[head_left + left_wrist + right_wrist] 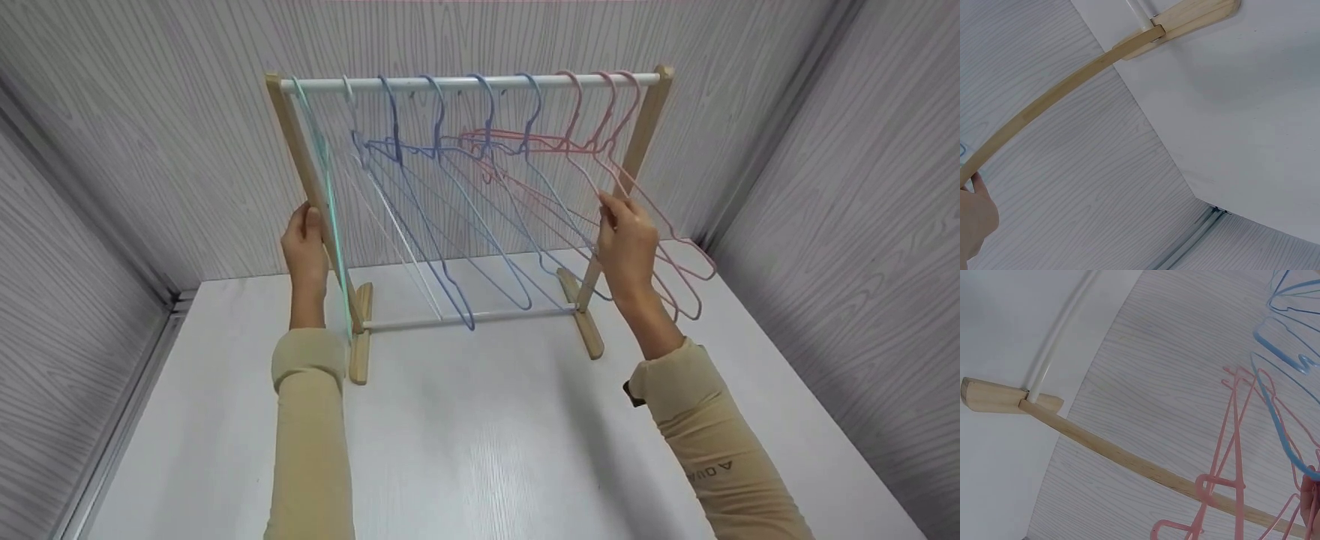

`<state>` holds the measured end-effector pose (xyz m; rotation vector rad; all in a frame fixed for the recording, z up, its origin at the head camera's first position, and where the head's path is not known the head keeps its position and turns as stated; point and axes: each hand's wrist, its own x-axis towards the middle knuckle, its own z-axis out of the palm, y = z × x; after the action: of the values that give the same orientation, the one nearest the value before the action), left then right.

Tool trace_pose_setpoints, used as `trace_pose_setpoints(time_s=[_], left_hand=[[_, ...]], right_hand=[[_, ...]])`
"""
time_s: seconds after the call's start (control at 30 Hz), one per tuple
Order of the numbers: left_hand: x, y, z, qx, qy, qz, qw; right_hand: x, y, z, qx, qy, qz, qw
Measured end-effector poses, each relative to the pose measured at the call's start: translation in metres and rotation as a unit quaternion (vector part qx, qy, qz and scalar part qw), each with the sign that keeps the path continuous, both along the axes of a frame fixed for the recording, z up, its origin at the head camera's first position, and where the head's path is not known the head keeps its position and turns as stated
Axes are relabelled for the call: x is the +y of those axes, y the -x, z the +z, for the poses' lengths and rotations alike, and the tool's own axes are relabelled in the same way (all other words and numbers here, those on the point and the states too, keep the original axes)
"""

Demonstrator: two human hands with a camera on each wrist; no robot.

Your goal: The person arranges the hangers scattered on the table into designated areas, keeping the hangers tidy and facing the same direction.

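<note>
A small clothes rack (pixel 480 81) with wooden posts and white rods stands on the table. At its left post my left hand (pixel 304 244) grips the wood (pixel 1055 93) about halfway up; the fingertips are partly hidden. Beside that post hangs a mint green hanger (pixel 335 232). My right hand (pixel 628 244) pinches the sloping arm of a pink hanger (pixel 585 171) near the right post. Three pink hangers hang together at the right end, and their lower bars (pixel 1235 439) show in the right wrist view. Only part of the right hand (pixel 1310 498) appears there.
A white hanger (pixel 405 240) and several blue hangers (pixel 480 225) are spread along the rod between the green and pink ones. Wooden feet (pixel 360 360) and a lower white rod (pixel 480 318) support the rack. Wood-patterned walls enclose the white table (pixel 465 450).
</note>
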<state>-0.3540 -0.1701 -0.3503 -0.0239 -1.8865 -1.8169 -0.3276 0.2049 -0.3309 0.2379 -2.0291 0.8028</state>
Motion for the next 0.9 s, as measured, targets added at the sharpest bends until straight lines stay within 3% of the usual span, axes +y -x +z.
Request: trace_pose_setpoints(time_s=[0.2,0.43,0.57,0.77,0.9], left_hand=[[-0.002,0.005,-0.005,0.000,-0.003,0.000,1.0000],[-0.010,0.024,-0.021,0.006,-0.010,0.010,0.9999],[-0.011,0.029,-0.026,0.014,-0.007,0.013,0.9998],[-0.011,0.027,-0.023,0.008,-0.002,0.014,0.9999],[-0.008,0.017,-0.014,-0.004,-0.011,0.005,0.9999]], right_hand=[[0.000,0.001,-0.001,-0.001,0.001,-0.005,1.0000],[0.001,0.002,-0.001,0.004,-0.002,-0.010,0.9999],[0.001,0.001,-0.002,0.003,-0.001,-0.009,1.0000],[-0.001,0.000,-0.001,-0.005,0.006,-0.007,0.9999],[-0.003,0.000,0.000,-0.004,0.005,-0.005,1.0000]])
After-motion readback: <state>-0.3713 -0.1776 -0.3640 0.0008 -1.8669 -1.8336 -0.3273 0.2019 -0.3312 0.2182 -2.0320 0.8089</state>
